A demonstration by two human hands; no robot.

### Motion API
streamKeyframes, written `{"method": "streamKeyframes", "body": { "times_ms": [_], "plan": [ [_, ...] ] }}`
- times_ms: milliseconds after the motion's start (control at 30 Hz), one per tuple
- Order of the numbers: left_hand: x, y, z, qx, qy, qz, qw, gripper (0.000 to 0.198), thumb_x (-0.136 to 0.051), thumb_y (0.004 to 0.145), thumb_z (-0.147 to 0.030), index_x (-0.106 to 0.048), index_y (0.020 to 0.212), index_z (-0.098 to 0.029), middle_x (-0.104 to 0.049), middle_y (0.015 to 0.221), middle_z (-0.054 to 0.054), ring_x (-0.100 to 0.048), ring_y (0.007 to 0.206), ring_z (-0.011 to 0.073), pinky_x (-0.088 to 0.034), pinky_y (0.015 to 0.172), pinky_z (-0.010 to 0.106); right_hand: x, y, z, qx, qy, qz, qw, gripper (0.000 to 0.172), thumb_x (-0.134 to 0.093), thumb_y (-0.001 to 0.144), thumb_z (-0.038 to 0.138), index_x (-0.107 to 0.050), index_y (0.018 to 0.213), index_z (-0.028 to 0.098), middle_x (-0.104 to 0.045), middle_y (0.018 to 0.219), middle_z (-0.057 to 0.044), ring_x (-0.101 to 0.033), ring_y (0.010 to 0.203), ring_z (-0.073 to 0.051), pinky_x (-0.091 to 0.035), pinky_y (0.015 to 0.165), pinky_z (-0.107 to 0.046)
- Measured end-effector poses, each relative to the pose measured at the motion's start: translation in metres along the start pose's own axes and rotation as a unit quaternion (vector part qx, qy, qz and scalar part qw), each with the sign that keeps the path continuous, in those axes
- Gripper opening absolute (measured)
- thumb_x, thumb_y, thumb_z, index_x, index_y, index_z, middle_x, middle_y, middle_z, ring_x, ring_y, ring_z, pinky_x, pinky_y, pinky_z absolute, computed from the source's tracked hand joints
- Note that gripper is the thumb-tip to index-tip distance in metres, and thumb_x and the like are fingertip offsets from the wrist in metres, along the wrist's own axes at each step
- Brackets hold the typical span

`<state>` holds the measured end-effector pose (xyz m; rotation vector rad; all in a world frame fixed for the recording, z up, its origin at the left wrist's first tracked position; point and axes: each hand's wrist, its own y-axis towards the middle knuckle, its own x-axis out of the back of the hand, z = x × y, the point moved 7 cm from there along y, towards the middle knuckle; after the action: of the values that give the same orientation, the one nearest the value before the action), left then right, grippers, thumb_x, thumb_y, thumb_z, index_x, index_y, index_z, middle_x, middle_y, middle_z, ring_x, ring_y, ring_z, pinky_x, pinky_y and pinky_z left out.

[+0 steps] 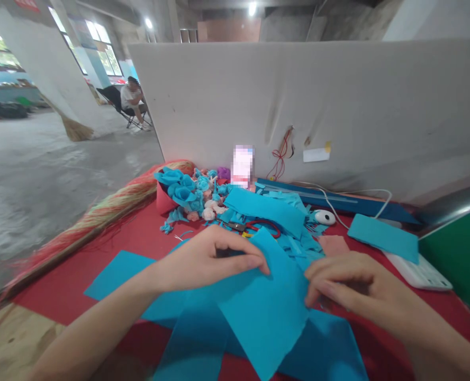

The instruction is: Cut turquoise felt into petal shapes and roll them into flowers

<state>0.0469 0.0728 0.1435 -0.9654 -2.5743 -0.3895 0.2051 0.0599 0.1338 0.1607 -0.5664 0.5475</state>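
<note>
A square sheet of blue paper [262, 312] is raised at a tilt in front of me, one corner pointing down. My left hand [219, 256] pinches its upper left edge between thumb and fingers. At the sheet's right corner my right hand [342, 283] has its fingers curled closed on the edge; the fingertips partly hide the corner. Beneath lie more blue paper sheets [195, 338], overlapping on the red tabletop [139, 341]. Just beyond my left hand is a pair of pliers with red handles [262, 226].
Blue paper flowers [179, 188] and scraps pile up behind, beside a folded blue strip [267, 209]. A lit phone screen [243, 165] leans against the pale partition [219, 100]. Blue paper [383, 237] rests on a white device [421, 272] at right. A person [132, 100] sits far left.
</note>
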Motion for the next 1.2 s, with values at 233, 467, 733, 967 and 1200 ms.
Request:
{"method": "streamKeyframes", "body": {
  "times_ms": [233, 467, 733, 967, 1200],
  "plan": [
    [0.020, 0.000, 0.003, -0.016, 0.010, -0.123, 0.992, 0.025, -0.051, 0.083, -0.035, -0.070, 0.085, -0.019, -0.063, 0.066, 0.001, -0.038, 0.048, 0.0073, -0.028, 0.042, 0.020, 0.020, 0.000, -0.010, -0.059, 0.042, -0.146, 0.987, 0.028, -0.052, 0.076, 0.044, -0.066, 0.065, 0.022, -0.057, 0.055, 0.000, -0.051, 0.050, -0.014, -0.042, 0.046, -0.024],
    [0.015, 0.008, 0.011, -0.001, 0.022, -0.145, 0.989, 0.019, -0.061, 0.075, -0.030, -0.065, 0.092, -0.021, -0.064, 0.092, 0.001, -0.053, 0.070, 0.0116, -0.040, 0.057, 0.021, -0.008, 0.016, -0.008, -0.065, 0.136, -0.160, 0.976, 0.038, -0.058, 0.071, 0.049, -0.065, 0.096, 0.021, -0.066, 0.092, -0.006, -0.061, 0.077, -0.020, -0.052, 0.064, -0.029],
    [0.007, 0.014, 0.034, 0.041, -0.172, -0.143, 0.974, 0.082, -0.071, 0.066, -0.028, -0.024, 0.134, -0.032, -0.048, 0.126, 0.005, -0.051, 0.107, 0.0212, -0.048, 0.080, 0.030, -0.004, 0.016, -0.010, -0.075, 0.148, -0.181, 0.969, 0.028, -0.062, 0.071, 0.043, -0.066, 0.086, 0.019, -0.069, 0.087, -0.005, -0.063, 0.077, -0.022, -0.054, 0.069, -0.034],
    [-0.012, 0.018, 0.043, 0.118, -0.213, -0.032, 0.969, 0.019, -0.068, 0.068, -0.030, -0.064, 0.076, -0.013, -0.069, 0.082, 0.003, -0.064, 0.077, 0.0181, -0.053, 0.070, 0.030, 0.006, 0.008, -0.018, -0.102, 0.151, -0.260, 0.948, 0.036, -0.065, 0.068, 0.044, -0.062, 0.095, 0.020, -0.067, 0.093, -0.008, -0.062, 0.083, -0.025, -0.054, 0.074, -0.041],
    [-0.002, 0.017, 0.043, 0.120, -0.234, -0.105, 0.959, 0.020, -0.069, 0.066, -0.031, -0.064, 0.072, -0.013, -0.070, 0.079, 0.004, -0.065, 0.076, 0.0196, -0.053, 0.072, 0.033, -0.007, 0.017, -0.005, -0.046, 0.095, -0.154, 0.982, 0.026, -0.058, 0.074, 0.043, -0.064, 0.083, 0.019, -0.066, 0.084, -0.006, -0.061, 0.071, -0.019, -0.055, 0.064, -0.033]
  ]
}}
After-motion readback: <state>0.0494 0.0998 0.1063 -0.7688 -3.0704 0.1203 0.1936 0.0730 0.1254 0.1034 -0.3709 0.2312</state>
